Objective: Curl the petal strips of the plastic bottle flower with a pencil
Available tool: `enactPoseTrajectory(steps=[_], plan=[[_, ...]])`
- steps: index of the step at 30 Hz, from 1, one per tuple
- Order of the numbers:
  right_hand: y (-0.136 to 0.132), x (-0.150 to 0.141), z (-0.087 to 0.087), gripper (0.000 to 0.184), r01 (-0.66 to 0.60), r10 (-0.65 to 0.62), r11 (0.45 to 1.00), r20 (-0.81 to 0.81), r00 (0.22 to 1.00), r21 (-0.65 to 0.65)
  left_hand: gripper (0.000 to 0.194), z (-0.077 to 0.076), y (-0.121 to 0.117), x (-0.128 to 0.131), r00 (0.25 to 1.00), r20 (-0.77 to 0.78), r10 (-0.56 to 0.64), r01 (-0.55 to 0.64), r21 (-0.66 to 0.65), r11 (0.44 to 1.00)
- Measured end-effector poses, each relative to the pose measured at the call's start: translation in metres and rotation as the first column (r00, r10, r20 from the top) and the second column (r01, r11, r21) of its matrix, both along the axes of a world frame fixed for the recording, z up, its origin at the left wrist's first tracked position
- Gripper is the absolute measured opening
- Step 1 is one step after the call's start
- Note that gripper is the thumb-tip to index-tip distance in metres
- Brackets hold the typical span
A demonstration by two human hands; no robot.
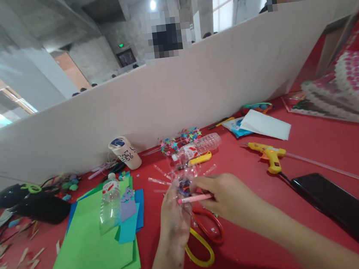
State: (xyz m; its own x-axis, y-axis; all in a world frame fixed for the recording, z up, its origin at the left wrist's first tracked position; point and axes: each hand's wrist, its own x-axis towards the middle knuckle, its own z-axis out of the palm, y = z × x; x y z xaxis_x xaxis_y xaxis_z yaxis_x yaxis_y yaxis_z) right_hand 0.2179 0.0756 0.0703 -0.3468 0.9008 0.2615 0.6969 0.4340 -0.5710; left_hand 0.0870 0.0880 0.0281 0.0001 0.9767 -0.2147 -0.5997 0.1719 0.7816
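My left hand is closed around a clear plastic bottle piece, whose cut strips fan outward. Something dark blue and purple shows in its middle, too small to make out. My right hand pinches a pink pencil, its eraser end pointing left across the bottle piece. The right fingertips reach to the dark middle; whether they touch it is unclear. Just below my hands lie a red scissor handle and a yellow scissor handle, their blades hidden.
Green paper sheets and a plastic bottle lie left. Behind my hands are another bottle, a yellow cutter and a white cup. A yellow glue gun and black phone lie right. A white partition stands behind.
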Motion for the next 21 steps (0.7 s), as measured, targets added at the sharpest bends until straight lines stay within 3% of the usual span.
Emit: enactPoseTrajectory(steps=[5,13,21], plan=[[-0.0012,0.0007,-0.0008,0.007,-0.038,0.038,0.999,0.027,0.999,0.001,0.02,0.0002,-0.0006,-0.0026,0.998,0.044,-0.048,0.049,-0.017,0.999],[0.0004,0.0037,-0.0026,0.007,-0.047,0.047,0.999,0.07,0.996,-0.011,0.008,-0.0029,0.0005,-0.0022,0.999,0.018,-0.043,0.045,-0.095,0.994],[-0.0033,0.0017,0.0052,0.025,0.022,-0.042,0.994,-0.194,0.98,-0.104,0.018,0.0018,-0.0031,-0.0006,0.997,0.074,-0.006,0.005,0.015,1.0]])
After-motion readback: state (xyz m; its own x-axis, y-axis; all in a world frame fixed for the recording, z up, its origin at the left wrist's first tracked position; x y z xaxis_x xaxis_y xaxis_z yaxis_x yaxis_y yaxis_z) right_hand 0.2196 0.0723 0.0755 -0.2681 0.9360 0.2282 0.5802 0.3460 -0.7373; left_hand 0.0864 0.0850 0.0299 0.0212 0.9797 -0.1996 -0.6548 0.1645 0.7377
